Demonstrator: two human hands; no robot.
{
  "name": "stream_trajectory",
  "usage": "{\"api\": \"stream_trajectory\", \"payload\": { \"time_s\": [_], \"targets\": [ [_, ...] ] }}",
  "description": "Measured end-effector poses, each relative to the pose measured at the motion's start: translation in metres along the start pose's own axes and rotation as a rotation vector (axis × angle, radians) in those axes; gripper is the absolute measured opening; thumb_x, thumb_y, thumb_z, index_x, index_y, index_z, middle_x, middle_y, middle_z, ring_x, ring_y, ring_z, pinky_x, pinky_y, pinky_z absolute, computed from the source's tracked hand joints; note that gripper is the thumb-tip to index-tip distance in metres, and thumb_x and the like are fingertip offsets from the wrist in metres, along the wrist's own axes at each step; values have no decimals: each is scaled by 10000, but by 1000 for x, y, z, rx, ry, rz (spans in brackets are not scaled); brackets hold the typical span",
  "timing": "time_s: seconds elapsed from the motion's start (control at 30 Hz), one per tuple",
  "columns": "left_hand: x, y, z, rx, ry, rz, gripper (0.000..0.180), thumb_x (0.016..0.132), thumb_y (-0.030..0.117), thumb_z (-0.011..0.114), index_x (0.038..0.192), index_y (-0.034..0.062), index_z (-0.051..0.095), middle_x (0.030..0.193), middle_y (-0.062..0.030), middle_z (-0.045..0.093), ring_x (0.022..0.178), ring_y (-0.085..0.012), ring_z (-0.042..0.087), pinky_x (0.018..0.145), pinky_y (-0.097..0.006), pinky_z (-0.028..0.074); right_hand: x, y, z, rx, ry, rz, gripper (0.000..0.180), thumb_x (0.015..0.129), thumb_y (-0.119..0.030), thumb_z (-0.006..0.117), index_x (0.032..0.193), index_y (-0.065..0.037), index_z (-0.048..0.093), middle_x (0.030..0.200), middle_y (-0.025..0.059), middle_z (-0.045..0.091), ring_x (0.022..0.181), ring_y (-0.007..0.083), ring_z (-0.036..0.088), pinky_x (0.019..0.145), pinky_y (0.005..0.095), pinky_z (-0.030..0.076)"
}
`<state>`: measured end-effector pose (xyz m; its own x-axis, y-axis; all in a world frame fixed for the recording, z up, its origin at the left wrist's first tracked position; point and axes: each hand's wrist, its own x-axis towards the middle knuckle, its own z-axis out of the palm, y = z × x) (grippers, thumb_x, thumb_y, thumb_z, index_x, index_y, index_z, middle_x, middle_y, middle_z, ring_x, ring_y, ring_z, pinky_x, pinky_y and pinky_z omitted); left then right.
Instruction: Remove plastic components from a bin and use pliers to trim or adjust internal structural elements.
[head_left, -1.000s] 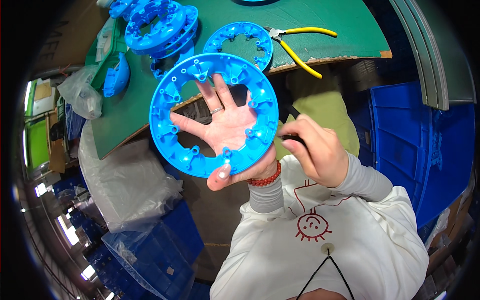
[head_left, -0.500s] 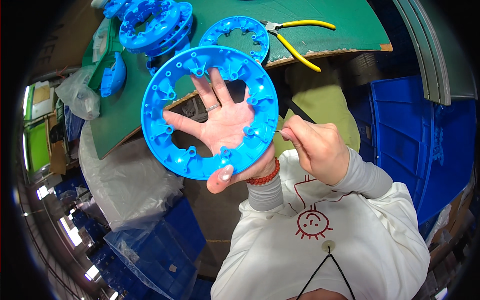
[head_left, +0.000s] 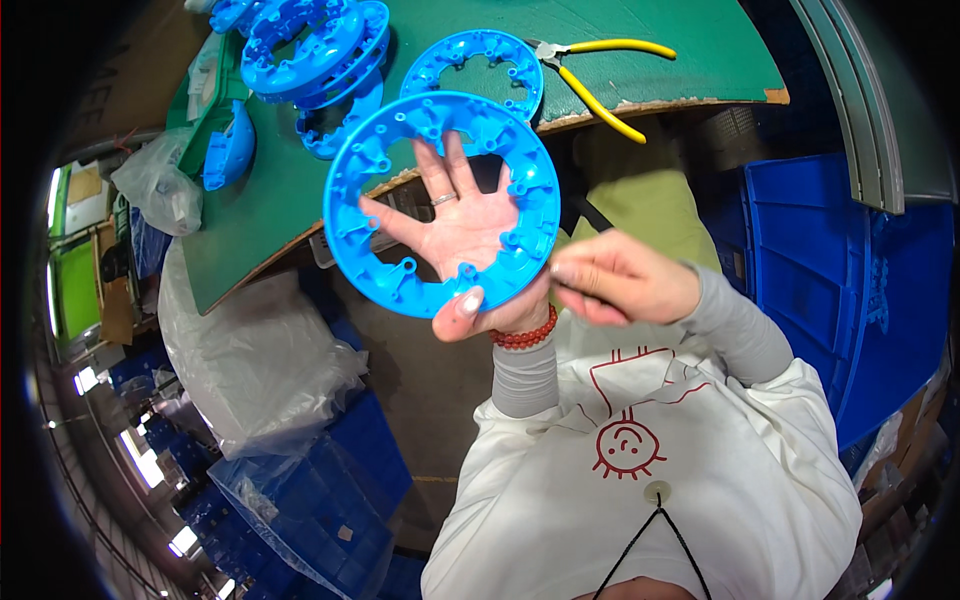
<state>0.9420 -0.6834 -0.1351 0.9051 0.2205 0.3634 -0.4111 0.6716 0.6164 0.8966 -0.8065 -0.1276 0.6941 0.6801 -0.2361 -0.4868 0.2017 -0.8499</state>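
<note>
A blue plastic ring [head_left: 343, 215], with pegs and ribs around its inner edge, is tilted up in front of me. My left hand [head_left: 468, 238] holds it by the lower rim, thumb over the front, with the fingers spread behind and seen through the hole. Just beside the ring's lower right edge is my right hand [head_left: 635, 285], thumb and fingers pinched together and a little blurred. What sits in that pinch, if anything, I cannot make out. Cutting pliers [head_left: 595, 95] with yellow handles lie spread at the table edge, next to another blue ring [head_left: 413, 78].
Several blue ring parts [head_left: 350, 35] are stacked on the green table [head_left: 660, 80], with a curved blue piece [head_left: 232, 150] to their left. A clear plastic bag [head_left: 165, 190] hangs at the left edge. Blue crates [head_left: 805, 270] stand at right; another crate [head_left: 365, 450] is lower left.
The ring and my left hand have shifted slightly right and up, farther from me. My right hand has turned at the ring's edge, and the thin thing seen in its pinch no longer shows clearly.
</note>
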Motion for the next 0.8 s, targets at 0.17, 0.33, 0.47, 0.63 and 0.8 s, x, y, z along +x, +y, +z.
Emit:
{"api": "stream_trajectory", "payload": {
  "time_s": [0.17,0.33,0.47,0.63,0.8],
  "targets": [
    [-2,9,0,-172,111,-120,1012,490,337,576,1415,363,166,1439,-205,184,1321,-371,214,1032,-596,213,-6,5,5,-192,401,-362,194,925,-184,499,848,-11,542,632,26,551,491,71,481,444,214,388],
    [-6,8,4,-181,121,-148,1034,477,363,582,1417,364,151,1438,-195,194,1317,-373,222,1029,-599,222,6,2,1,-700,480,-731,299,715,42,685,1000,0,607,795,97,651,578,132,592,503,243,439],
    [-8,8,5,-222,88,-211,1061,459,380,589,1419,364,136,1432,-186,207,1321,-377,208,1027,-611,219,6,-4,-6,-744,389,-787,165,706,40,669,858,-17,637,734,95,645,596,226,628,494,295,456],
    [-7,12,3,-240,97,-247,1073,479,409,616,1421,367,103,1427,-187,211,1325,-389,186,1009,-637,223,0,-5,0,-983,322,-962,161,681,-75,730,710,-25,579,604,85,561,498,202,571,434,302,433],
    [4,20,-9,-308,-56,-540,1058,561,566,639,1427,332,79,1440,-199,169,1331,-391,171,1010,-655,186,-4,-13,-12,-589,847,-649,340,809,-168,677,588,-44,450,512,25,452,475,46,405,418,232,306]
  ]
}}
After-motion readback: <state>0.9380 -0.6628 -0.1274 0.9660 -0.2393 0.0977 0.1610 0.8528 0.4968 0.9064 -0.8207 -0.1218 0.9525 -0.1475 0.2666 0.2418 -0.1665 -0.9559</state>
